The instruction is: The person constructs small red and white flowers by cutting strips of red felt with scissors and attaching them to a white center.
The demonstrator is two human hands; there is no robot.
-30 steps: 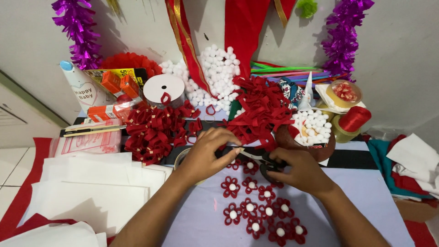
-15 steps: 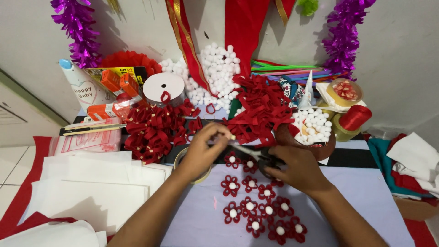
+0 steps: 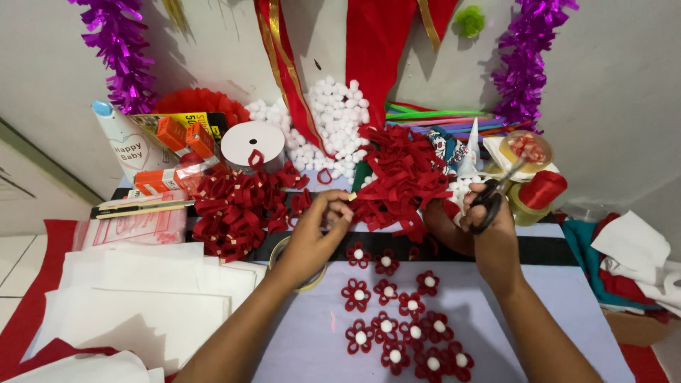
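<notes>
My left hand is pinched narrow, fingertips closed on a small pale sliver at the edge of the heap of cut red ribbon strips, which sits at twelve o'clock on the table. My right hand, at two o'clock, grips black-handled scissors, blades raised. Below both, at six o'clock, red looped-ribbon flowers with white pompom centres lie on the pale lilac sheet.
</notes>
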